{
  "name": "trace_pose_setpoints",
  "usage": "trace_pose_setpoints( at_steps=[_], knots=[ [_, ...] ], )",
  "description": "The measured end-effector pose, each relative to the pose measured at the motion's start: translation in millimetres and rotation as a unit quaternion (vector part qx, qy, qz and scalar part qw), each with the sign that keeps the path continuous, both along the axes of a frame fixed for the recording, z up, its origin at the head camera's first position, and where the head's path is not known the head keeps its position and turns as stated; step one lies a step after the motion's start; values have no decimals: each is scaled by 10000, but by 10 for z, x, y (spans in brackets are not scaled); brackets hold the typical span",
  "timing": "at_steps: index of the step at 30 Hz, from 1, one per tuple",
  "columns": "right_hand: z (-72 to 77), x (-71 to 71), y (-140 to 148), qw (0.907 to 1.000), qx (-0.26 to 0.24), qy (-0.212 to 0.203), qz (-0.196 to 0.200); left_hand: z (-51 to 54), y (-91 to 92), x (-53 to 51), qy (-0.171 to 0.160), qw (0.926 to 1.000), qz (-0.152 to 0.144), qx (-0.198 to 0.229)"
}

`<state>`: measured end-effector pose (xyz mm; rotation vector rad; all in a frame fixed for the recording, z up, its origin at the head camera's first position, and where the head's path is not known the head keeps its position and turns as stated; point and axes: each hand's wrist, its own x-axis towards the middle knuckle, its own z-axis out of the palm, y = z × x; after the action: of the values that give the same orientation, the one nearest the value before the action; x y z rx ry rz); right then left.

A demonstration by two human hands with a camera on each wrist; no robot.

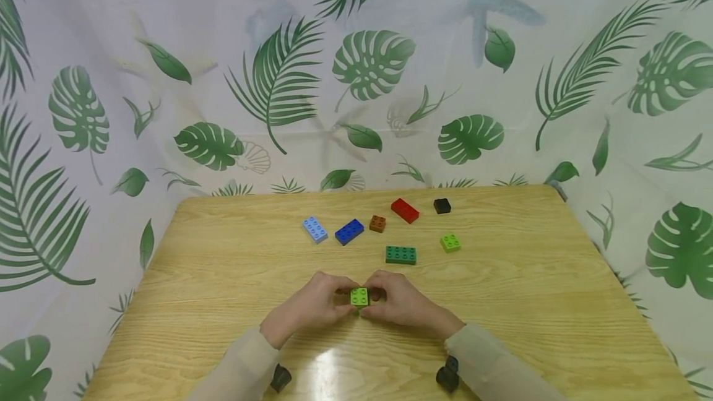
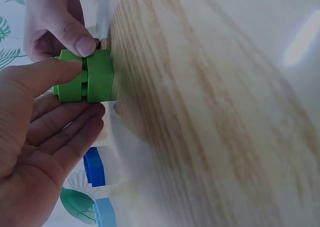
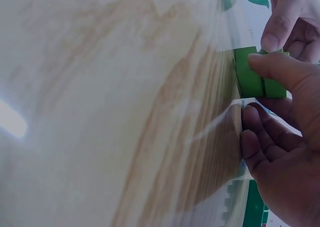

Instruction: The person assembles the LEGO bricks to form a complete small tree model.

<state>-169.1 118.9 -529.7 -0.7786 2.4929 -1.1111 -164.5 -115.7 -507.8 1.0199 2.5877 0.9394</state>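
Note:
Two lime green bricks [image 1: 359,297], one on top of the other, are at the front middle of the table between both hands. In the left wrist view a narrow gap with studs showing separates the upper brick [image 2: 70,91] from the lower brick [image 2: 101,79]. My left hand [image 1: 317,303] pinches the upper brick, thumb on its near side. From the other side my right hand [image 1: 401,303] pinches the stack, its thumb [image 3: 272,67] across the near face by the seam. Fingers behind the bricks are partly hidden. The lower brick appears to touch the table.
Beyond the hands lie a dark green brick [image 1: 400,255], another lime green brick [image 1: 450,243], a blue brick [image 1: 349,232], a light blue brick [image 1: 314,229], a brown brick [image 1: 377,223], a red brick [image 1: 405,210] and a black brick [image 1: 442,206]. A leaf-print cloth [image 1: 312,159] hangs behind the table.

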Motion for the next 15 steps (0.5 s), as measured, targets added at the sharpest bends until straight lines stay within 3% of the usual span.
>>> trace_pose_setpoints(
  at_steps=[10,15],
  knots=[
    [-24,-7,-19,9999,-61,-90,-23,-61,-61,-3,-241,9993,146,252],
    [-21,-12,-7,10000,-58,-24,-21,-52,-30,-30,-155,9996,161,152]
  ],
)
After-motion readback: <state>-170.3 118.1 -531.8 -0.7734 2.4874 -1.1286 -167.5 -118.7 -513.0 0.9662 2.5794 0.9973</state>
